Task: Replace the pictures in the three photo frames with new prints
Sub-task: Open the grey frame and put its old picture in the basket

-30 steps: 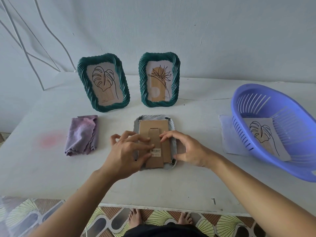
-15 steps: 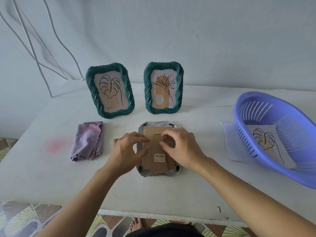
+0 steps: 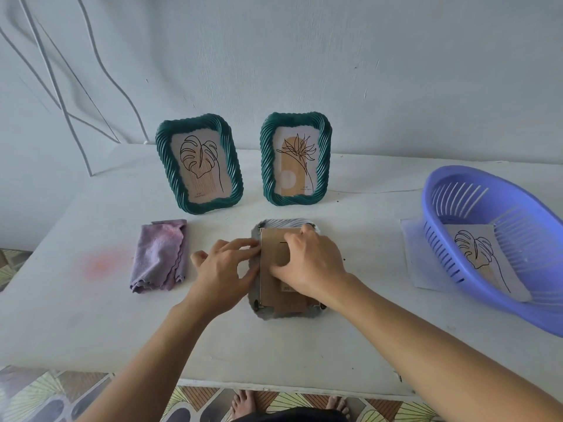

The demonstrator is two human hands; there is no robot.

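Note:
A grey photo frame point(image 3: 257, 312) lies face down in the middle of the table, its brown cardboard backing point(image 3: 271, 254) facing up. My left hand point(image 3: 224, 271) pinches the backing's left edge with bent fingers and thumb. My right hand point(image 3: 310, 260) lies curled over the backing and hides its stand; one fingertip reaches the top right corner. Two green frames stand behind: the left one point(image 3: 198, 162) shows a leaf drawing, the right one point(image 3: 295, 159) a flower drawing. A leaf print point(image 3: 483, 258) lies in the purple basket point(image 3: 457, 184).
A folded purple cloth point(image 3: 160, 254) lies left of the face-down frame. A white sheet point(image 3: 411, 254) sticks out from under the basket at the right. The wall is close behind the standing frames. My feet show below the table's front edge point(image 3: 274, 388).
My right hand has slid up and over the backing toward its top right corner. My left hand has moved off the backing's middle to its left edge.

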